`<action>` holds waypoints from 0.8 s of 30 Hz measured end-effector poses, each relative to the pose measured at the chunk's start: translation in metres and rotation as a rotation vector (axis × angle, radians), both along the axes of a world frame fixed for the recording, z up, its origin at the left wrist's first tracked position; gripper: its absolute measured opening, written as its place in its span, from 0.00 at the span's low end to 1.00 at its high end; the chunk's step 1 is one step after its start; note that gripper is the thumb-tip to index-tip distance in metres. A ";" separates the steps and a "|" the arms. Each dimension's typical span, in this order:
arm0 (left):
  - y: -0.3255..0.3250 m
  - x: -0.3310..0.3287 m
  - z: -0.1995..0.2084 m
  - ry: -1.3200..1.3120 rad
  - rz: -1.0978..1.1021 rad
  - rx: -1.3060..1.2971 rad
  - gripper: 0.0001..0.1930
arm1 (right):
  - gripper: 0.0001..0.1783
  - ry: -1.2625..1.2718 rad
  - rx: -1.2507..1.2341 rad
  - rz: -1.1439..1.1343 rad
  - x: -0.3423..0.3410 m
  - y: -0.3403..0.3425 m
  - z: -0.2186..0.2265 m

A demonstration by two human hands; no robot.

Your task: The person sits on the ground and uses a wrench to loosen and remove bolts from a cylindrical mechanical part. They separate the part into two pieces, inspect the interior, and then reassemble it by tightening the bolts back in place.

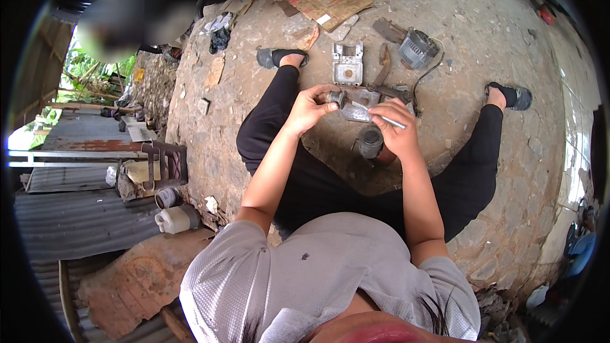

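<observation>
My left hand [309, 110] is closed around a small round metal part [335, 98], its greyish end pointing to the right. In my right hand [396, 124] is a slim silver rod-shaped tool [393, 121], gripped like a pen with its front end toward the metal part; whether the two touch I cannot tell. Under both hands lies a flat silvery metal piece [356, 114], partly covered by them. A cast metal housing [348, 74] rests just beyond. Nearer me, between my legs, stands a dark cylindrical part [370, 143].
A rusty tool [383, 68] lies beside the housing, with a ribbed metal motor-like unit [417, 49] and dark cable to its right. Flattened cardboard [343, 16] is farther off. Corrugated sheets [82, 222] and a pale jug [175, 219] are on the left.
</observation>
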State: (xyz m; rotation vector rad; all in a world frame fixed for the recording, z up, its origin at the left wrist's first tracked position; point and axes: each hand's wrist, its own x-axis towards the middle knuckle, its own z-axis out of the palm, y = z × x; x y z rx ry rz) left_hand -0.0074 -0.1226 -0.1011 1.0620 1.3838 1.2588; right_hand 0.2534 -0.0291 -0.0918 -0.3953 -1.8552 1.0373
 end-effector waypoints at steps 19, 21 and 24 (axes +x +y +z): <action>-0.004 -0.015 0.004 -0.332 -0.051 -0.086 0.30 | 0.14 0.542 -1.241 0.208 -0.015 -0.016 -0.056; -0.006 -0.013 0.003 -0.460 -0.043 -0.067 0.29 | 0.13 0.747 -1.436 0.252 -0.012 -0.014 -0.058; -0.002 -0.012 0.003 -0.499 -0.083 -0.072 0.30 | 0.13 0.855 -1.372 0.351 -0.014 -0.017 -0.053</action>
